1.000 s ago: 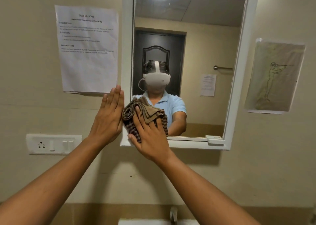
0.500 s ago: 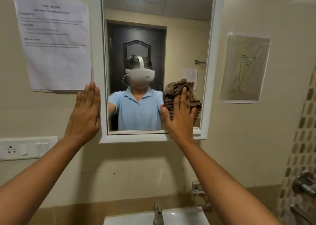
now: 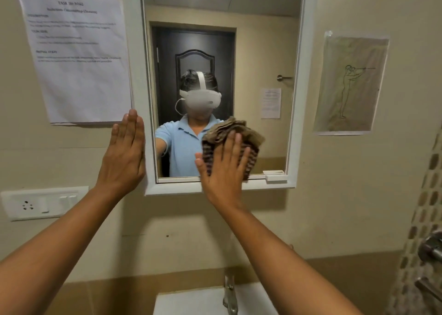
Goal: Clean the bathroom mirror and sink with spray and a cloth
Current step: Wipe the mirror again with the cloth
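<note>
Landmark: mirror [image 3: 251, 39], white frame, on beige wall.

Right hand [image 3: 223, 171]: fingers straight and spread, palm pressing a bunched brown striped cloth [image 3: 235, 131] flat against the glass. Cloth sits at the lower middle of the mirror, just above the bottom edge of the frame; its top folds stick out above the fingertips.

Left hand [image 3: 124, 153]: fingers straight and together, flat against the wall at the mirror's lower left corner, its edge over the left side of the frame. Holds nothing.

Sink [image 3: 191, 301]: white, directly below the mirror, only its back edge in view. Tap [image 3: 230, 295] stands at the sink's rear.

Left of the mirror: printed sheet [image 3: 74, 53], with a switch plate [image 3: 44, 202] below it. Right of the mirror: line drawing [image 3: 351, 84] taped to the wall.
</note>
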Available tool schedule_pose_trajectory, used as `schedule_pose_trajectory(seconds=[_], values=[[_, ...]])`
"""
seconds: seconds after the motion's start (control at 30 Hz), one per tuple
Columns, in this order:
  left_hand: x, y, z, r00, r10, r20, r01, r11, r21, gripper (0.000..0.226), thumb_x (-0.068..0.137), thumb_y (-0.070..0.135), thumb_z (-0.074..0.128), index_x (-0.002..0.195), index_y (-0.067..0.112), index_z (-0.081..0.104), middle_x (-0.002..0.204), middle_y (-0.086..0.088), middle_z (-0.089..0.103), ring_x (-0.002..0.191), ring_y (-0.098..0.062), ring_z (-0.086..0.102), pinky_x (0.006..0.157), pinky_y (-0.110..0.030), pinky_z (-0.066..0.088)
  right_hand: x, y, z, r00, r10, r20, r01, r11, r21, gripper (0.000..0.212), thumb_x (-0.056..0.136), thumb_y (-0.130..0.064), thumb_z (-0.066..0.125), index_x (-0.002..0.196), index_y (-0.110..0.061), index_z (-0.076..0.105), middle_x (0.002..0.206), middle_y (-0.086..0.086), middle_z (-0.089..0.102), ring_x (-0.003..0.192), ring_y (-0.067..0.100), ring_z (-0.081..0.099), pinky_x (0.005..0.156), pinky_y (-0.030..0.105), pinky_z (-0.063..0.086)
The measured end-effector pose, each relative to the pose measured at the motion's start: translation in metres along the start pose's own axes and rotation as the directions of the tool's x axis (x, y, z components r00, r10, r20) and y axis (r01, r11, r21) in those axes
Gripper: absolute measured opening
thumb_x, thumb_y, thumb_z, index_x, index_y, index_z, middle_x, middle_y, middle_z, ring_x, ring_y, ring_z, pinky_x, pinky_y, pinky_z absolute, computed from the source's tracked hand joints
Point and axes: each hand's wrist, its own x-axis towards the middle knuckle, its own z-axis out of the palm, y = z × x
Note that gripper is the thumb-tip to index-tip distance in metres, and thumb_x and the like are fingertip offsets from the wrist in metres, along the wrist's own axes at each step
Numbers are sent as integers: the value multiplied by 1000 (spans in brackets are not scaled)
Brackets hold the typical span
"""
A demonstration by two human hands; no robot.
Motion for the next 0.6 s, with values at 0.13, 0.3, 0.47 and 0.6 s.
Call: schedule_pose_trajectory(seconds=[0.13, 0.3, 0.47, 0.6], values=[[-1, -5, -2, 999, 42, -3, -42, 999, 20, 66, 96, 18, 22, 155, 1, 0, 165, -18, -4, 153, -32, -1, 124, -49, 6, -12, -50, 15, 973, -211, 92, 202, 975, 97, 76, 99, -61, 28, 157, -16, 11, 167, 6, -4, 146, 32, 20, 111, 57, 24], [-5, -10, -3, 997, 79, 26, -80, 996, 31, 65, 98, 20, 26, 156, 2, 2, 165, -17, -3, 153, -30, -1, 124, -52, 9, -24, -59, 25, 891, -442, 101, 439, 897, 51, 70, 100, -57, 32, 158, -21, 14, 167, 1, 4, 146, 28, 27, 115, 51, 16], [-28, -7, 6, 992, 123, 41, -123, 992, 1, 67, 98, 33, 23, 155, 1, 8, 164, -17, 2, 153, -30, 2, 124, -47, 4, -32, -38, 24, 715, -678, 169, 690, 724, -15, 55, 103, -45, 35, 153, -23, 33, 163, 4, 24, 140, 31, 39, 118, 53, 17], [-50, -1, 17, 987, 147, 60, -149, 988, 33, 71, 92, 23, 29, 155, -1, 7, 164, -20, 1, 153, -33, 3, 124, -50, 6, -32, -15, 17, 633, -750, 191, 771, 634, -66, 49, 101, -32, 41, 150, -26, 41, 156, 4, 40, 145, 29, 35, 120, 50, 15]])
